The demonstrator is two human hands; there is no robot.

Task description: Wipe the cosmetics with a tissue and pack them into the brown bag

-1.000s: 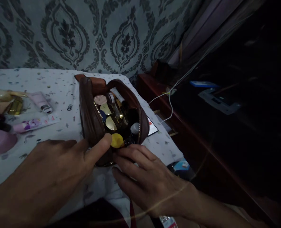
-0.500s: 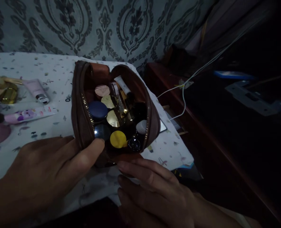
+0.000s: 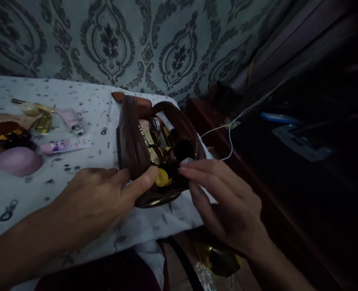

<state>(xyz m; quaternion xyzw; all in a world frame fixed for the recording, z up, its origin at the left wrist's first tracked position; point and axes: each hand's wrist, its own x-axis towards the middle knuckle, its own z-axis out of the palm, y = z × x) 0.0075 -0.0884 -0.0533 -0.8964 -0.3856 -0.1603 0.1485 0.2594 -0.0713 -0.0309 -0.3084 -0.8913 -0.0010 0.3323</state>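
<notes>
A brown makeup bag (image 3: 127,137) stands unzipped on the patterned white cloth. My left hand (image 3: 106,194) grips its left front edge, thumb over the rim beside a round yellow lid (image 3: 162,177). At the right front rim is my right hand (image 3: 227,198), fingertips over the opening and thumb lower outside, apparently pinching the edge. A pale cap (image 3: 187,161) shows just behind those fingertips. Deeper inside lie gold-coloured cases (image 3: 157,155) and a white tube (image 3: 166,121). The bag's right interior is too dark to make out.
Left on the cloth (image 3: 103,109) lie a pink tube (image 3: 71,120), a purple-patterned tube (image 3: 63,145), a small yellow bottle (image 3: 43,122) and a pink rounded object (image 3: 19,161). White cables (image 3: 231,137) hang at right, by a dark wooden edge (image 3: 198,111).
My right hand has moved from the bag's front flap up to its right front rim. The bag's sides have drawn closer together, covering the blue lid. The view has shifted.
</notes>
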